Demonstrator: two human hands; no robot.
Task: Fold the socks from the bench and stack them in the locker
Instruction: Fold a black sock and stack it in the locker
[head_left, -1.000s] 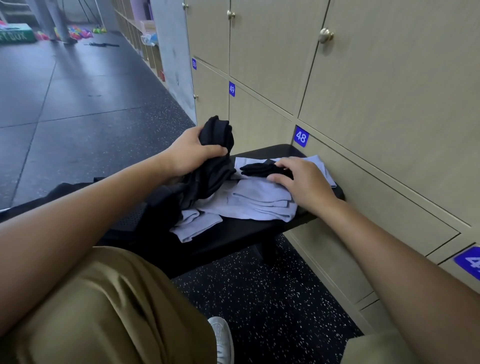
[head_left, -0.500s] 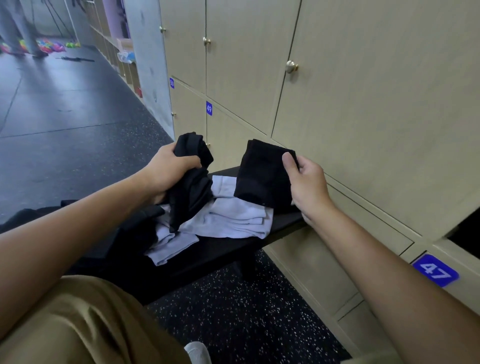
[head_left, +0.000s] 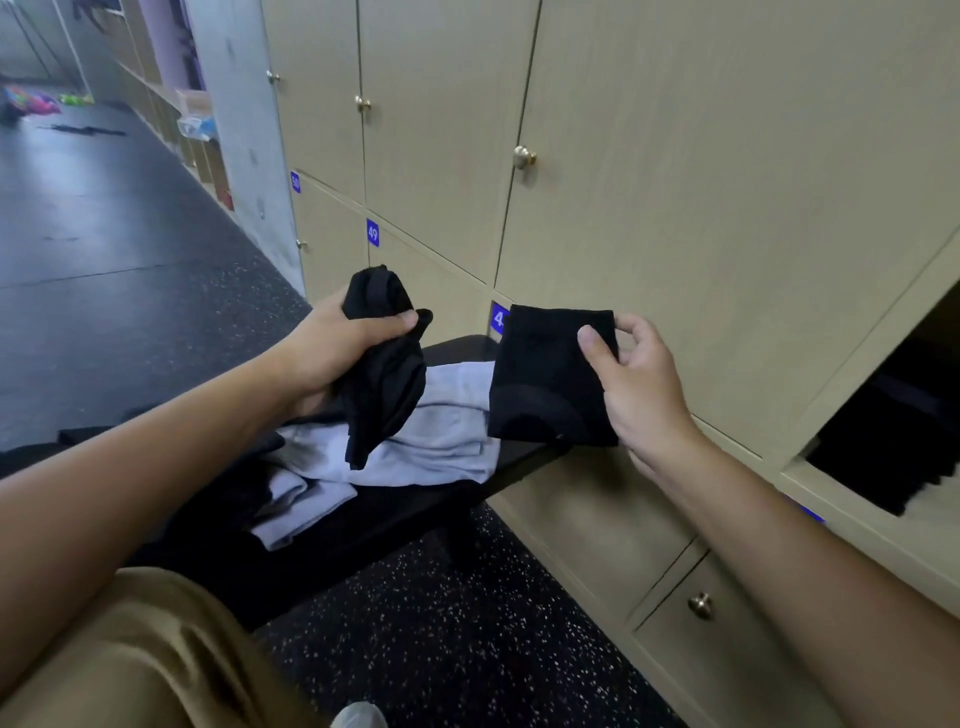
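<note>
Our right hand (head_left: 641, 387) pinches a folded black sock (head_left: 548, 376) by its upper right corner, thumb in front, so the flat square hangs above the far end of the bench (head_left: 457, 349). The open locker (head_left: 893, 441) lies to the right of that hand and a little nearer us, dark folded things already stacked inside; so we judge the right hand is the one to carry the sock across. Our left hand (head_left: 332, 348) grips a bunched black sock (head_left: 382, 364), unfolded, over the grey socks (head_left: 436, 421) lying on the bench.
</note>
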